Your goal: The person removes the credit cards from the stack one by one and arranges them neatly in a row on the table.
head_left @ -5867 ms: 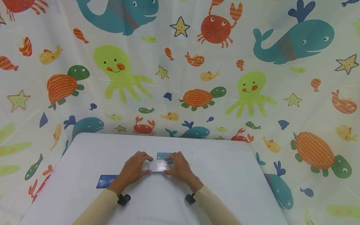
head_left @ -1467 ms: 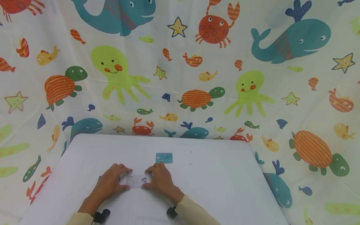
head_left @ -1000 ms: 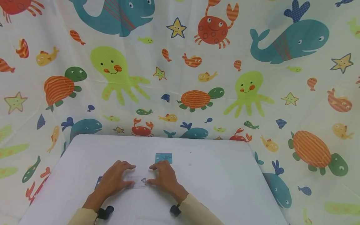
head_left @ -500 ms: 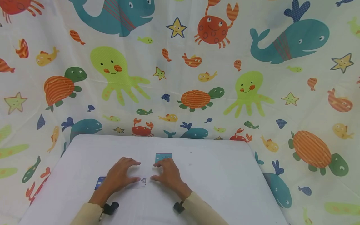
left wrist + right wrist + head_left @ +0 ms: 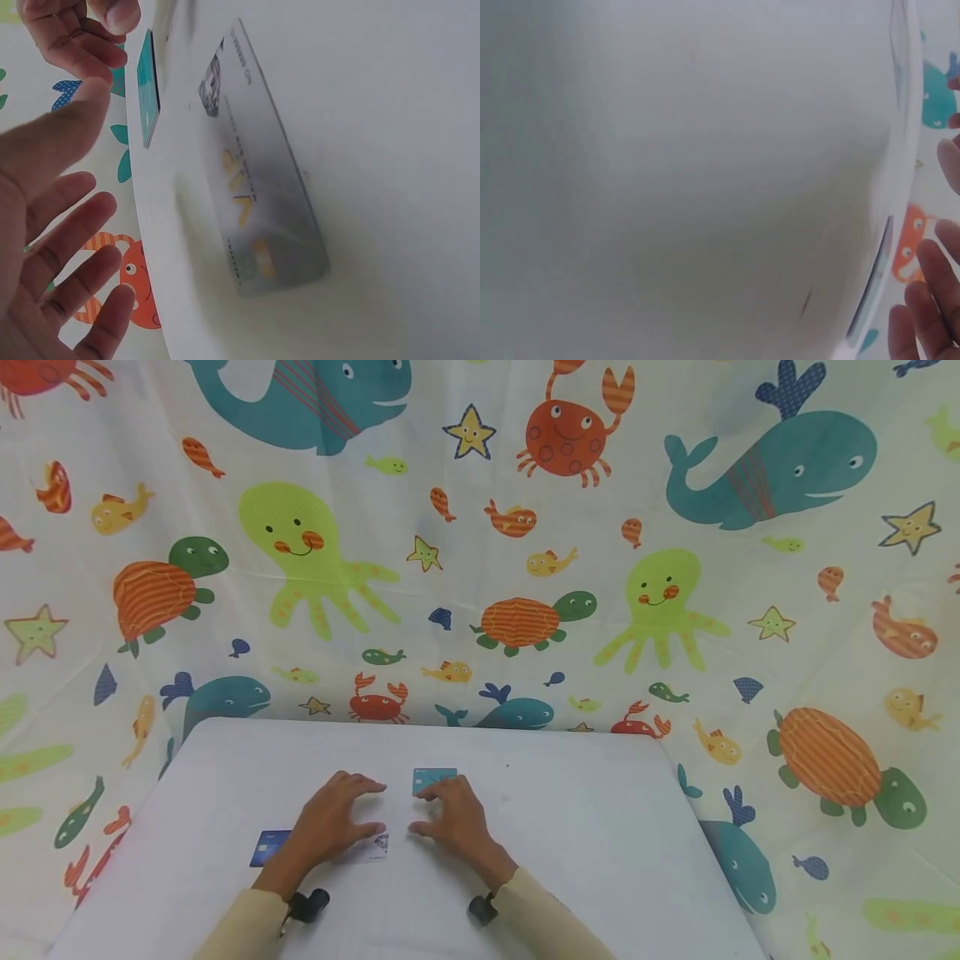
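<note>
A silvery, see-through plastic card (image 5: 375, 850) lies flat on the white table, partly hidden by my left hand in the head view. The left wrist view shows its whole face, with gold letters and a dark emblem. My left hand (image 5: 333, 818) hovers over that card, thumb and fingers spread apart with nothing between them. Facing it, my right hand (image 5: 459, 820) is likewise apart from any card, fingers loosely bent. Its fingertips overlap a teal card (image 5: 429, 776) in the head view. Behind my left wrist lies a blue card (image 5: 267, 847), its right part covered.
The white table (image 5: 585, 835) has rounded far corners. Behind it hangs a curtain (image 5: 480, 552) printed with sea animals. A small dark device (image 5: 309, 906) is strapped to my left wrist, and another device (image 5: 482, 909) to the right one.
Earlier both hands held the silvery card by its ends before the teal card. They brought it left and nearer, laid it beside the blue card, let go and drew back up and right.
</note>
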Motion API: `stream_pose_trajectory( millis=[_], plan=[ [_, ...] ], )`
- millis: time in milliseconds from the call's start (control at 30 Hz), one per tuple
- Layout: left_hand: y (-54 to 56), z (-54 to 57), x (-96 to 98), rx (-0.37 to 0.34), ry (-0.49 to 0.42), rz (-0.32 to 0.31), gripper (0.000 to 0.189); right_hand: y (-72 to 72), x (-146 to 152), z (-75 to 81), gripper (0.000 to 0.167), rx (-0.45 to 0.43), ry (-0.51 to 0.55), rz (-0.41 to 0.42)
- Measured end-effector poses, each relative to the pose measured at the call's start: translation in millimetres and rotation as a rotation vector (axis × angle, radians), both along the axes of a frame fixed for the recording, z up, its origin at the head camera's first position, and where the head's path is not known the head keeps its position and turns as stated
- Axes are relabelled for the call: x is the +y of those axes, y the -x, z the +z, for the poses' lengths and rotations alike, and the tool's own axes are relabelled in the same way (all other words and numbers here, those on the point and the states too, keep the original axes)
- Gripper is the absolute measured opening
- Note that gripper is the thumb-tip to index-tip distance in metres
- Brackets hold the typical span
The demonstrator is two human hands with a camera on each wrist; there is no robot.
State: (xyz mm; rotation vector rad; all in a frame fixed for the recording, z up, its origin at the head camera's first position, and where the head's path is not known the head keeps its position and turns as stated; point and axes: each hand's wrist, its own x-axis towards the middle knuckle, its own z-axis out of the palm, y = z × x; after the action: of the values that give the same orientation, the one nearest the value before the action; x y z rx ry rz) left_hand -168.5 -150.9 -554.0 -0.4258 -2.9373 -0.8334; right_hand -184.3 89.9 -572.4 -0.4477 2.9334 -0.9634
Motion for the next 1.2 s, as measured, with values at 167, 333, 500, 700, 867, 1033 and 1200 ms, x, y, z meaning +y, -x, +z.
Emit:
stream_pose_trajectory(
  millis=[167,333,500,700,867,1033,1200],
  plan=[
    [2.9,-0.9,2.4,0.014,0.000,0.005,0.060,3.1,4.2,0.8,0.044,0.010,0.006,-0.016],
    [5.9,-2.7,4.7,0.030,-0.005,0.008,0.060,6.7,8.2,1.8,0.045,0.023,0.003,-0.016],
    [10.2,-4.7,7.2,0.035,-0.018,0.015,0.061,11.5,12.7,1.4,0.046,0.040,-0.003,-0.014],
    [16.1,-8.8,9.8,0.041,-0.015,0.026,0.062,18.0,17.5,0.0,0.047,0.043,-0.031,-0.029],
    [19.7,-11.4,13.3,0.048,-0.013,0.029,0.063,21.4,22.5,2.6,0.046,0.050,-0.032,-0.040],
    [24.2,-12.1,18.9,0.050,-0.026,0.014,0.063,26.6,28.7,0.7,0.047,0.064,-0.052,-0.049],
    [27.5,-11.3,25.0,0.044,-0.030,0.016,0.063,30.2,32.7,-0.6,0.047,0.044,-0.058,-0.063]
  ],
)
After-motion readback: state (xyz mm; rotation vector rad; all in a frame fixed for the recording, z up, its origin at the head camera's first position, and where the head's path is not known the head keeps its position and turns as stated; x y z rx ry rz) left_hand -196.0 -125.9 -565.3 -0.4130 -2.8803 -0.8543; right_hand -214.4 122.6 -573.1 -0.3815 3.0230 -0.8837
